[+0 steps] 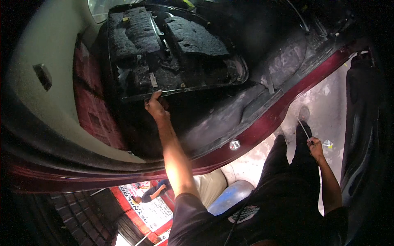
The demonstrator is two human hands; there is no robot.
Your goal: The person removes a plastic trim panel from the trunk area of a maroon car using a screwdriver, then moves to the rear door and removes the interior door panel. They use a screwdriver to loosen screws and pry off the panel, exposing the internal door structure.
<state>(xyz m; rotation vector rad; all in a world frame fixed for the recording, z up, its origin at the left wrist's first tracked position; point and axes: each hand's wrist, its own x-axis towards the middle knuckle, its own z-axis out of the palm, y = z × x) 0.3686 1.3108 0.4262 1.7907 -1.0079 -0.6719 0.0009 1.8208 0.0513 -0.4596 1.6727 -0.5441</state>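
A large black plastic trim panel (193,78) with grey felt padding (197,37) stands tilted inside the red car's doorway. My left hand (156,106) grips its near lower edge, thumb on the face and fingers curled behind. Low on the right, beside my leg, my right hand (315,148) is closed around one end of a thin pale rod (303,126). The rod points up and away toward my shoe; what kind of tool it is cannot be made out.
A red door sill (262,130) runs diagonally across the opening, with dark carpet behind it. On the left curves a beige pillar trim (39,98). The black inner side of a door (365,123) borders the right. A red and white poster (143,205) and a blue rounded object (234,196) are below.
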